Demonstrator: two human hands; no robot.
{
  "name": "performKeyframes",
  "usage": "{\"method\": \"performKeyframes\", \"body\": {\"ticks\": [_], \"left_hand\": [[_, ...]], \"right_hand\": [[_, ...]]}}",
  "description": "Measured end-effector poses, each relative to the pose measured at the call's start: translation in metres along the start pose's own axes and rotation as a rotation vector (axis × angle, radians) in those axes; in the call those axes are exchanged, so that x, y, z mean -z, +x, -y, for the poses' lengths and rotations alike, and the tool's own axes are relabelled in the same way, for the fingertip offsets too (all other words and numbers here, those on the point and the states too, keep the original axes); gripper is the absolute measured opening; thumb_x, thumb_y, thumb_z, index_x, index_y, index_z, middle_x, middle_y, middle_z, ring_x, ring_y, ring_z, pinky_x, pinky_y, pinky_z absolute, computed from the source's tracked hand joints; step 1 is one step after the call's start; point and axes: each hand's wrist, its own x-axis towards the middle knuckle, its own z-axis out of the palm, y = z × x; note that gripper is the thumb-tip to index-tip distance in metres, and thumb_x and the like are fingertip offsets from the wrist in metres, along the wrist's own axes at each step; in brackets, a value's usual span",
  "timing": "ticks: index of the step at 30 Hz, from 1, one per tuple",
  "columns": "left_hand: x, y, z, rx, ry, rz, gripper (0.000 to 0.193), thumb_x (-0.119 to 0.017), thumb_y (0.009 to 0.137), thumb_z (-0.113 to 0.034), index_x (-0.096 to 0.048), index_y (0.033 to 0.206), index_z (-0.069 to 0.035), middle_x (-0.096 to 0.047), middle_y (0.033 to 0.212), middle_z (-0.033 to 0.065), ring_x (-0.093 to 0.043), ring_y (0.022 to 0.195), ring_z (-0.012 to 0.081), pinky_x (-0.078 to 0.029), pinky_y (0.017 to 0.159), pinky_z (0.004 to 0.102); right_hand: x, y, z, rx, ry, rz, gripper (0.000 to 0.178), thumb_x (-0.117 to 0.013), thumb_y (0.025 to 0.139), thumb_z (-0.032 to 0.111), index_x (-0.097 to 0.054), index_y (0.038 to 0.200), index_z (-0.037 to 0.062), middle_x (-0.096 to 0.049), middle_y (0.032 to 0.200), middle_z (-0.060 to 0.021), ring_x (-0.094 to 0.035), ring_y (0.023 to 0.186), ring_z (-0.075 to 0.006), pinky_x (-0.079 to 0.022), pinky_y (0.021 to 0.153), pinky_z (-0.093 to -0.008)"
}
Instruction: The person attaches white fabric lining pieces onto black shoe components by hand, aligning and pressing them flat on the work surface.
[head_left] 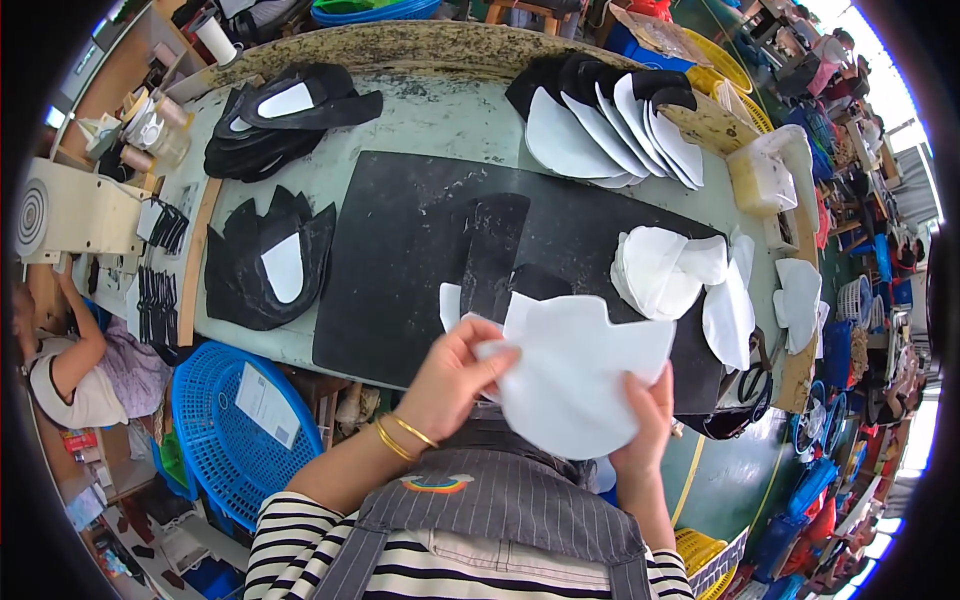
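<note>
A white, curved cut-out piece (585, 380) of thin sheet material is held up in front of me, over the near edge of the black mat (395, 250). At its left edge, my left hand (455, 375) pinches it between thumb and fingers. My right hand (645, 425) grips the opposite edge, thumb on top, with the other fingers partly hidden behind. Just beyond lie a long black strip-like piece (497, 235) and a smaller black piece (540, 283), partly covered by the white piece. A white scrap-shaped corner (450, 303) shows beside my left hand.
White pieces (655, 270) are heaped on the mat's right; fanned black-and-white pieces (610, 125) lie at the back right. Black stacks (290, 110) sit at left. Scissors (755, 380) lie near the right edge. A blue basket (215, 420) stands lower left, near another person (75, 370).
</note>
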Motion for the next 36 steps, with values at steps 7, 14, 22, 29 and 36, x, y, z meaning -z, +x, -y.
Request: {"method": "performKeyframes", "body": {"ticks": [7, 14, 22, 29, 36], "left_hand": [[0.031, 0.057, -0.036, -0.318, 0.804, -0.185, 0.018, -0.069, 0.082, -0.01, -0.062, 0.097, -0.003, -0.063, 0.081, 0.0011, -0.057, 0.07, 0.0059, -0.047, 0.063, 0.0216], [0.033, 0.068, -0.036, -0.354, 0.976, -0.235, 0.024, -0.07, 0.08, -0.012, -0.062, 0.101, -0.004, -0.065, 0.082, 0.0033, -0.057, 0.069, 0.0091, -0.048, 0.064, 0.0239], [0.034, 0.068, -0.035, -0.379, 0.987, -0.241, 0.026, -0.071, 0.079, -0.011, -0.061, 0.102, -0.004, -0.065, 0.082, 0.0034, -0.057, 0.067, 0.0091, -0.048, 0.063, 0.0236], [0.036, 0.071, -0.037, -0.375, 1.03, -0.218, 0.029, -0.072, 0.078, -0.012, -0.06, 0.104, -0.005, -0.066, 0.079, 0.0048, -0.058, 0.065, 0.0095, -0.048, 0.061, 0.0247], [0.022, 0.066, -0.031, -0.454, 1.281, -0.255, 0.031, -0.07, 0.076, -0.007, -0.059, 0.105, -0.006, -0.065, 0.081, 0.0053, -0.06, 0.068, 0.0145, -0.048, 0.06, 0.0249]], "right_hand": [[-0.006, 0.034, -0.053, 0.118, -0.496, -0.024, 0.023, -0.059, 0.088, 0.006, -0.047, 0.106, -0.0011, -0.058, 0.098, -0.0073, -0.053, 0.088, -0.0104, -0.044, 0.075, -0.0251], [-0.003, 0.043, -0.075, 0.161, -0.596, -0.102, 0.019, -0.058, 0.088, 0.006, -0.046, 0.1, -0.0015, -0.057, 0.094, -0.009, -0.053, 0.086, -0.0114, -0.044, 0.075, -0.0263], [0.001, 0.041, -0.081, 0.211, -0.621, -0.09, 0.022, -0.054, 0.091, 0.005, -0.043, 0.11, 0.0, -0.055, 0.099, -0.0064, -0.053, 0.088, -0.0104, -0.044, 0.078, -0.025], [-0.003, 0.041, -0.076, 0.159, -0.644, -0.078, 0.021, -0.055, 0.091, 0.005, -0.044, 0.107, 0.0002, -0.055, 0.097, -0.0064, -0.053, 0.087, -0.0102, -0.044, 0.077, -0.0252], [-0.003, 0.044, -0.08, 0.217, -0.761, -0.149, 0.02, -0.061, 0.086, 0.008, -0.043, 0.089, 0.0001, -0.057, 0.074, -0.0094, -0.053, 0.065, -0.0119, -0.044, 0.059, -0.0275]]}}
